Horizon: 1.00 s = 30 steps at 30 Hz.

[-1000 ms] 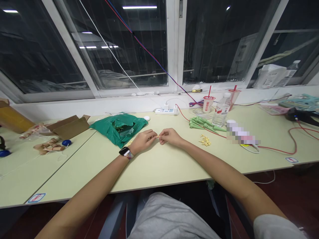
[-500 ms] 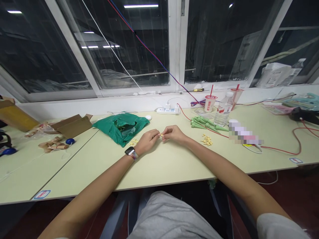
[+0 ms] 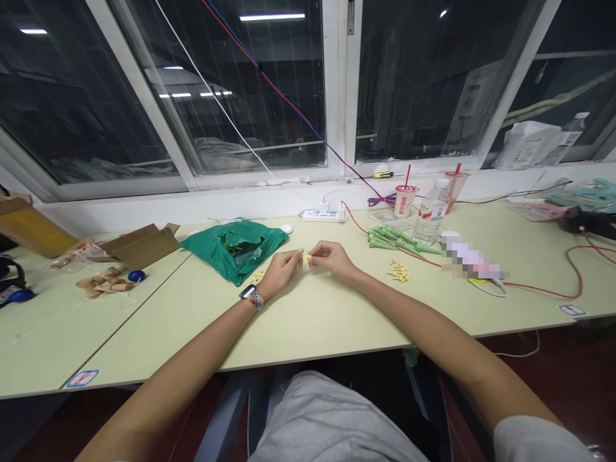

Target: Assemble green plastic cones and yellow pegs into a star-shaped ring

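Thumb and forefinger of the left hand [image 3: 282,269] and the right hand [image 3: 333,258] are closed on opposite ends of a yellow piece [image 3: 306,258], low over the table [image 3: 312,321] (two grips steady so small a part, it seems); spare pieces [image 3: 399,272] lie nearby.

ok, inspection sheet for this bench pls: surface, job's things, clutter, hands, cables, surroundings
Surface: pale green table, with a seam between two tops on the left.
Job's things: small yellow piece between the hands; loose yellow pieces and green pieces to the right.
Clutter: green bag, cardboard box, water bottle, cup.
Grippers: left hand and right hand both pinch the small yellow piece.
Cables: red cable across the table; power strip with plugs in it.
Surroundings: dark windows; red and blue wires cross them.
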### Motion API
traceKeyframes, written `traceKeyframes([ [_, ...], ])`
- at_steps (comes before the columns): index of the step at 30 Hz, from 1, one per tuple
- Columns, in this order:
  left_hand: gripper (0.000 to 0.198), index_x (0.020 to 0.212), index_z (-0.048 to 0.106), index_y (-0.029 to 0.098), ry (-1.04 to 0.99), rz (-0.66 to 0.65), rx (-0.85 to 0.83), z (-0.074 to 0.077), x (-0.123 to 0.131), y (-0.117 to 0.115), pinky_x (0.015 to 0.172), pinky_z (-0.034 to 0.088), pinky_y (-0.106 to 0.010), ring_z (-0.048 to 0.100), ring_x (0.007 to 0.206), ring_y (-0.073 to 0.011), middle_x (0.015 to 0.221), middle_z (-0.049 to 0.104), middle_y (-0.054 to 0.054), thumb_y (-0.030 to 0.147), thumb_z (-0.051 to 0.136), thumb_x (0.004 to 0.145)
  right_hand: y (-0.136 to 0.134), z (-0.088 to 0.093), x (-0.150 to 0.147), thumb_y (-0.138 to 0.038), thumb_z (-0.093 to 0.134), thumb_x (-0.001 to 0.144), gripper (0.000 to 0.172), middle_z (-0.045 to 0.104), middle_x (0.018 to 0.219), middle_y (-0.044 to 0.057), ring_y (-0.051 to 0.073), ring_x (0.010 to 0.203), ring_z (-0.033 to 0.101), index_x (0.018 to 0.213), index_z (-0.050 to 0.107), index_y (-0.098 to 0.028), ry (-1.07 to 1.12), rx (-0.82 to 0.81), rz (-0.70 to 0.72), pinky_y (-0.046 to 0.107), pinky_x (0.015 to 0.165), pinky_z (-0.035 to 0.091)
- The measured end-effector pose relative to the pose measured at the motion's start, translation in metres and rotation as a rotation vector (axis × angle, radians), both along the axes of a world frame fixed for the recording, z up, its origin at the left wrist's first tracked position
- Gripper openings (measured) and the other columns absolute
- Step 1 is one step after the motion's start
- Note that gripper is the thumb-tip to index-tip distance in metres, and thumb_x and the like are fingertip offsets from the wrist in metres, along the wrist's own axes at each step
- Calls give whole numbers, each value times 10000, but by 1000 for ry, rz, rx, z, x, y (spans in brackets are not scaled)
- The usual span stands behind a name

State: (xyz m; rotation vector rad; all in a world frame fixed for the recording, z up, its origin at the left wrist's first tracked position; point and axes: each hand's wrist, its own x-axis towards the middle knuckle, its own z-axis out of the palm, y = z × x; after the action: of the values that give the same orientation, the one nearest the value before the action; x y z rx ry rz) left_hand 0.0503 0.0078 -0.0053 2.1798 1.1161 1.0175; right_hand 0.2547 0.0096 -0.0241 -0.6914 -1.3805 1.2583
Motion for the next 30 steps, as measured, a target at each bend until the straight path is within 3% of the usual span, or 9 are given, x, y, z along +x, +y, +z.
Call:
traceKeyframes([
  [3,322,983,637,206,-38,-24,82,1,0,0,642,389,-292,517,658,-156,710,568,30,524,604,1020,1,1,3,-421,960,603,390,748,727,11,182,700,735,797,714,-190,14,-21,-13,367,767,647],
  [6,292,1072,658,205,-38,-82,93,3,1,-1,662,417,-288,539,682,-158,734,585,29,488,620,1013,2,1,5,-462,979,587,434,748,731,13,182,692,735,798,720,-184,-1,-26,-23,366,750,651],
  [10,325,954,679,194,6,-78,66,6,1,-2,654,409,-295,542,664,-160,705,597,19,479,555,1049,3,-2,5,-456,993,583,438,750,738,10,175,688,736,796,726,-182,-10,-25,-30,353,737,654],
  [15,529,732,624,186,46,-31,9,5,-1,-1,670,400,-313,544,647,-163,652,591,0,513,425,1097,4,-4,3,-448,977,617,423,749,727,6,166,677,736,822,725,-177,-18,-14,-9,344,726,658],
  [21,294,924,621,203,-19,-69,29,5,-1,-3,622,373,-294,513,610,-153,656,590,38,458,550,1050,4,-2,5,-438,983,619,427,746,728,1,163,666,735,823,717,-174,-21,-5,-26,347,719,664],
  [27,489,747,587,197,44,-27,20,4,-2,-2,637,376,-306,497,609,-155,631,570,10,500,427,1096,4,-2,8,-451,985,621,433,745,725,-2,159,666,729,827,719,-178,-35,-3,-23,343,712,663],
  [30,383,880,619,204,-8,-33,14,3,-1,-2,634,388,-301,520,601,-154,651,576,26,506,490,1076,4,-1,7,-450,982,628,427,741,725,-2,160,663,727,827,719,-179,-42,3,-23,347,708,664],
])
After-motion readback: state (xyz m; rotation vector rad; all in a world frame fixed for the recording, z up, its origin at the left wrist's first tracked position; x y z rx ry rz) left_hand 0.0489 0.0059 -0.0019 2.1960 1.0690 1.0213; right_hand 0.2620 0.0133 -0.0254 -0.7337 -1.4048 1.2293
